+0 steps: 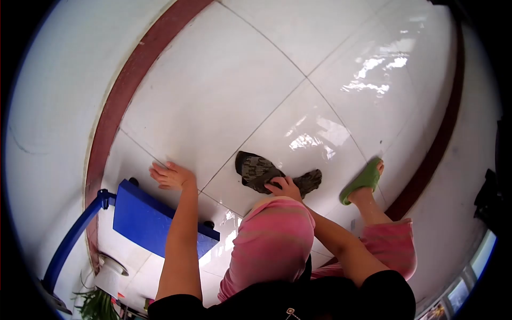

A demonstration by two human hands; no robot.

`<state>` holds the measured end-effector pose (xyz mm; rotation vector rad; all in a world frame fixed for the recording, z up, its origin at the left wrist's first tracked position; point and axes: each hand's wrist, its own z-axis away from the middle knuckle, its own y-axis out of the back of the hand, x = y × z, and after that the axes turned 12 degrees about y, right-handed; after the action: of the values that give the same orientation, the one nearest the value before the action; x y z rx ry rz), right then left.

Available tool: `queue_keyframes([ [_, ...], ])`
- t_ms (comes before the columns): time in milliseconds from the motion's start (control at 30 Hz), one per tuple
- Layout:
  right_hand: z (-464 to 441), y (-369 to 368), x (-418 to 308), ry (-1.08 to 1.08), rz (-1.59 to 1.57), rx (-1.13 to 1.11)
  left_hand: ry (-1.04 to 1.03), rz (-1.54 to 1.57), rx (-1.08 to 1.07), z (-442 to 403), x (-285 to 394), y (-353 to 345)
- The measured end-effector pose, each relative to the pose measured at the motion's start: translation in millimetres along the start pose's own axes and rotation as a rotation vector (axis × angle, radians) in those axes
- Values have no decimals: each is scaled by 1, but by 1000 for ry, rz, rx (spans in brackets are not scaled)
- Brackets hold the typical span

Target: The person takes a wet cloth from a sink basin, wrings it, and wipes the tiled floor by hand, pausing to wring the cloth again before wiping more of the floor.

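Note:
My left hand [172, 176] is over the pale floor tiles beside the blue board, fingers spread and holding nothing. In front of my pink-trousered knee, my right hand [282, 188] rests on a dark patterned cloth [256, 169], its fingers bent against the fabric. The cloth lies crumpled on the tiles, with one part stretching left of the hand and another part to the right. Whether the fingers pinch any of the fabric is hard to make out.
A blue board on wheels [144, 216] with a curved blue handle [72, 240] stands at the left. Behind it are a white pot [109, 274] and a plant [96, 304]. My foot in a green slipper [362, 182] is at the right. Dark red strips [125, 85] edge the floor.

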<state>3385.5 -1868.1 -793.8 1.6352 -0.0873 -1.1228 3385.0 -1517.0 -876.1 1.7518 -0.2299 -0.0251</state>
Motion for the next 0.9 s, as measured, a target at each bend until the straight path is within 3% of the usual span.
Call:
queue_keyframes([
  [33, -7, 6, -3, -131, -128, 59, -1, -8, 15, 0, -3, -4],
  [100, -41, 38, -18, -514, -676, 300, 6, -41, 4, 0, -2, -2],
  [167, -71, 60, -26, -437, -798, 578, -48, -34, 39, -2, -10, -7],
  [233, -79, 73, -30, -268, -675, 459, -68, -69, 121, -1, -7, -12],
  [300, -95, 57, -31, -127, -237, 279, -90, -113, 235, -4, -12, -23],
  [367, -118, 21, -29, -163, 60, 181, -85, -130, 142, -4, -11, -18],
  [500, -180, -5, 6, 22, 96, 288, -47, -151, 100, -12, -16, -21],
  [700, -209, 77, 137, -213, 332, 430, 15, -147, 38, -22, -15, -18],
  [833, -152, 154, 264, -634, 503, 688, 0, -185, 36, -30, -20, -22],
  [900, -95, 187, 321, -862, 599, 689, -19, -191, 23, -30, -20, -22],
])
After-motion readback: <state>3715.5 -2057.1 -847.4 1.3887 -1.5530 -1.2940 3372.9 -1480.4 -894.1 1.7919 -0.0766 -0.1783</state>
